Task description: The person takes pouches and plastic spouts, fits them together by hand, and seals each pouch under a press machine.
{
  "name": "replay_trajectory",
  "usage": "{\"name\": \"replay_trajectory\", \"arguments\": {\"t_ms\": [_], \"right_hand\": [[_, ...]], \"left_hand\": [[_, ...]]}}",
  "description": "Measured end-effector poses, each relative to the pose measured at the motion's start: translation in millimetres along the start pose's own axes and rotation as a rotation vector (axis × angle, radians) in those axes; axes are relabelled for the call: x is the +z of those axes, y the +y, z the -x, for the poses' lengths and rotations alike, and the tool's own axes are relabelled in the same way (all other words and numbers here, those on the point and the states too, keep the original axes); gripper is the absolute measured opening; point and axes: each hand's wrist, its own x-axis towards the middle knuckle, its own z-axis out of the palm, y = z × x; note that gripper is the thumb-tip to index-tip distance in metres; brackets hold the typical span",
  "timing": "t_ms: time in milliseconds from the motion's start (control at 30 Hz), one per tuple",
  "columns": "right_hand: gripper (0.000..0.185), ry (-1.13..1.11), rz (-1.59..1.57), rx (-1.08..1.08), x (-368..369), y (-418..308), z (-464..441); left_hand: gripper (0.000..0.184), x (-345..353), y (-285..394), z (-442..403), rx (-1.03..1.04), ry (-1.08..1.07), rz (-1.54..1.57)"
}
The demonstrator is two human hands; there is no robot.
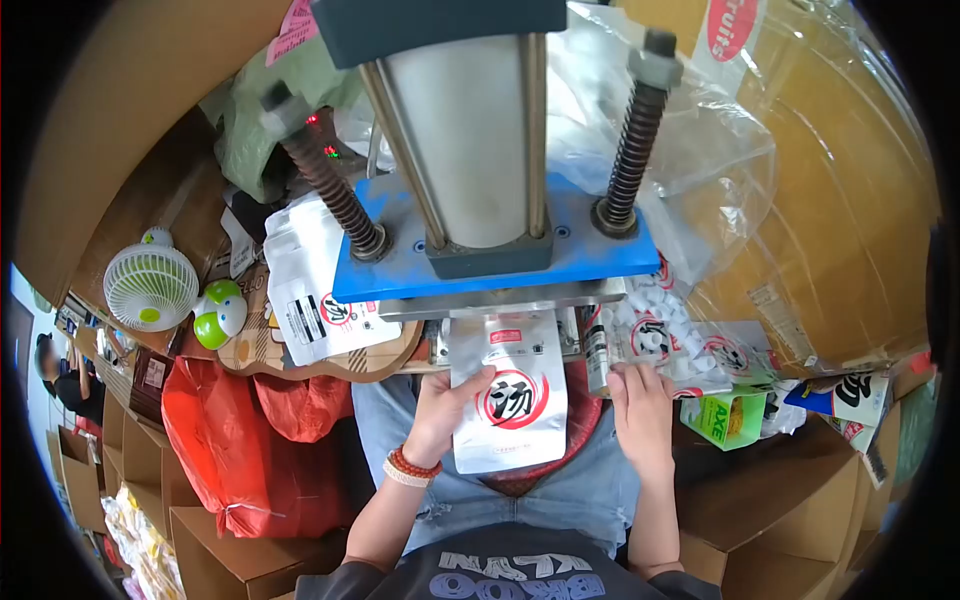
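My left hand [440, 410], with beaded bracelets at the wrist, grips the left edge of a white pouch [520, 440] printed with a red ring and a black character. The pouch's upper end reaches under the metal plate [500, 298] of a press [590, 262] with a blue plate. On the right, my right hand [643, 400] has its fingers bent together at the near edge of a printed pouch [597, 350]. What those fingers hold, if anything, is hidden. Just beyond them lies a pile of small white plastic pieces [672, 318].
More white pouches [308, 280] lie on a wooden board [395, 362] at the left. A small fan [150, 287] and red plastic bags [215, 440] are farther left. Large cardboard [820, 180] rises at the right, and open boxes [780, 540] stand below. A person [75, 385] is far left.
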Motion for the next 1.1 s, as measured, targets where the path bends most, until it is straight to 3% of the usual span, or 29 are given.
{"name": "replay_trajectory", "arguments": {"t_ms": [100, 167, 233, 300, 333, 400, 433, 467, 500, 533, 633, 733, 800, 867, 967, 1033, 1067, 1100], "right_hand": [[0.022, -0.097, -0.219, 0.058, -19.5, -4.8, 3.8], [0.023, -0.129, -0.374, 0.13, -22.9, 2.9, 5.0], [0.026, -0.166, -0.538, 0.199, -20.5, 4.6, 9.2], [0.033, -0.009, -0.724, 0.251, -12.0, 3.1, 15.9], [0.033, -0.012, -0.73, 0.234, -12.0, -4.0, 16.6], [0.037, 0.205, -1.187, 0.28, -17.1, -28.6, 18.2], [0.032, 0.196, -1.119, 0.187, -27.4, -38.1, 18.6], [0.032, 0.19, -1.121, 0.195, -41.0, -48.7, 19.3], [0.033, 0.222, -0.941, 0.025, -56.2, -59.8, 17.9], [0.035, 0.253, -0.756, -0.143, -70.3, -70.6, 16.9], [0.036, 0.271, -0.539, -0.362, -85.6, -99.0, 16.5], [0.037, 0.042, -0.527, -0.564, -55.1, -119.9, -4.1], [0.037, 0.053, -0.56, -0.657, -58.8, -120.8, -5.8], [0.039, 0.132, -0.596, -0.648, -80.0, -120.3, 3.4], [0.034, 0.134, -0.631, -0.462, -90.7, -108.2, 11.6], [0.038, 0.104, -0.716, -0.463, -89.7, -108.7, 21.3], [0.042, 0.072, -0.796, -0.462, -89.9, -108.6, 25.8], [0.047, 0.071, -0.814, -0.631, -94.2, -107.4, 26.8]], "left_hand": [[0.032, -13.8, 7.9, -0.3, -0.012, -0.064, -0.293], [0.053, -49.0, 12.7, -12.9, 0.206, 0.13, -0.5], [0.09, -83.9, 35.3, -16.5, 0.751, 0.648, -1.598], [0.101, -142.2, 21.6, -26.5, 0.554, 0.457, -1.778], [0.087, -137.3, 24.9, -13.0, 0.61, 0.44, -1.878], [0.063, -159.3, 18.0, 3.8, 0.709, 0.28, -1.673], [0.039, -159.2, 15.9, 11.2, 0.875, 0.368, -1.556], [0.033, -155.7, 15.4, 22.5, 0.788, 0.404, -1.426], [0.028, -147.8, 18.6, 33.6, 0.708, 0.442, -1.292], [0.031, -131.3, 24.0, 44.8, 0.795, 0.478, -1.158], [0.027, -94.4, 30.4, 82.0, 0.8, 0.451, -1.2], [0.029, -54.1, 38.7, 97.3, 1.113, 0.336, -1.343], [0.025, -58.1, 44.7, 101.6, 1.23, 0.355, -1.405], [0.019, -78.2, 66.2, 110.9, 1.195, 0.678, -1.442], [0.016, -107.3, 103.7, 107.7, 1.233, 1.291, -1.123], [0.023, -122.4, 104.7, 85.6, 1.495, 1.224, -1.235], [0.028, -137.8, 97.5, 64.0, 1.544, 1.033, -1.5], [0.031, -127.5, 87.4, 42.3, 1.42, 0.826, -1.526]]}}
